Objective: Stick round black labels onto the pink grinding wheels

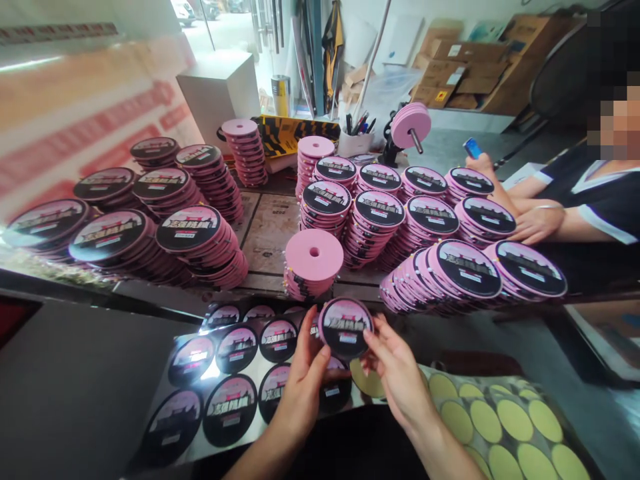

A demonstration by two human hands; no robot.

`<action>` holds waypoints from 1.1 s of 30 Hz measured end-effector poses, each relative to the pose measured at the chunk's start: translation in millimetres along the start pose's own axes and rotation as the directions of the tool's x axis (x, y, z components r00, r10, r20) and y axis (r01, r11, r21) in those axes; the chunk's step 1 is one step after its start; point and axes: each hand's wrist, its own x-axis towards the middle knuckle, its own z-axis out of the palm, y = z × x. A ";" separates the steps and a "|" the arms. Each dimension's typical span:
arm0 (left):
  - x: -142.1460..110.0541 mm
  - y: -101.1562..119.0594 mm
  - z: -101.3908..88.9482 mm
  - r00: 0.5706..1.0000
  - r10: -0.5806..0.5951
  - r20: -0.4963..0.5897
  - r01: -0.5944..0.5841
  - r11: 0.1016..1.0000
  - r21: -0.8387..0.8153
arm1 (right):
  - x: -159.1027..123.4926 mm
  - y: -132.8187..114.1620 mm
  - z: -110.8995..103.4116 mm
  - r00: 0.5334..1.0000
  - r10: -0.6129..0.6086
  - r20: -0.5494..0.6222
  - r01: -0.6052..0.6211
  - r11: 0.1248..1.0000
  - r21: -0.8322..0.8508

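Between my two hands is a pink round spool [346, 327] with a dark printed label on its face. My left hand [309, 373] is closed on its left edge, thumb in front. At its right edge, my right hand [395, 367] grips with thumb and fingers. Under my hands lies a sheet of round labels [231, 410], dark with pink tops. To the right is a backing sheet [500, 430] with yellowish circles. Just beyond my hands stands a stack of spools [314, 257] whose bare pink top shows a centre hole.
Stacks of labelled pink spools [193, 233] fill the table's left, with more stacks [379, 213] on the right. Behind are a pen holder [356, 141], spools on a metal rod [411, 125] and a white box [220, 87]. At right sits another person [590, 200] holding a phone [471, 148].
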 end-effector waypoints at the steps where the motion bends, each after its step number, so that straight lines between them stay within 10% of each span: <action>1: 4.8 -2.1 -2.2 0.999 0.040 -0.005 -0.039 0.990 0.135 | 5.8 -1.7 -0.4 0.998 -0.009 -0.055 0.011 0.999 0.044; 6: 27.8 -10.4 -18.0 0.968 0.181 0.173 -0.249 0.627 0.738 | 40.5 -8.4 1.8 0.985 -0.024 -0.172 0.041 0.995 0.095; 14: 43.4 -20.5 -16.2 0.922 0.141 0.362 -0.384 0.199 0.902 | 28.4 11.5 -8.6 0.973 -0.125 -0.195 0.132 0.991 0.028; 19: 56.8 -27.5 -10.8 0.867 0.095 0.489 -0.497 0.120 0.859 | 13.0 29.1 -48.7 0.930 -0.322 -0.176 0.233 0.888 -0.397; 25: 76.2 -36.7 -1.3 0.787 -0.049 0.614 -0.615 -0.007 0.788 | 24.2 77.1 -89.9 0.865 -0.472 0.174 0.376 0.378 -0.846; 33: 83.5 -40.1 -0.8 0.851 0.040 0.524 -0.525 0.058 0.849 | 30.7 75.9 -131.3 0.930 -0.304 0.209 0.343 0.507 -0.790</action>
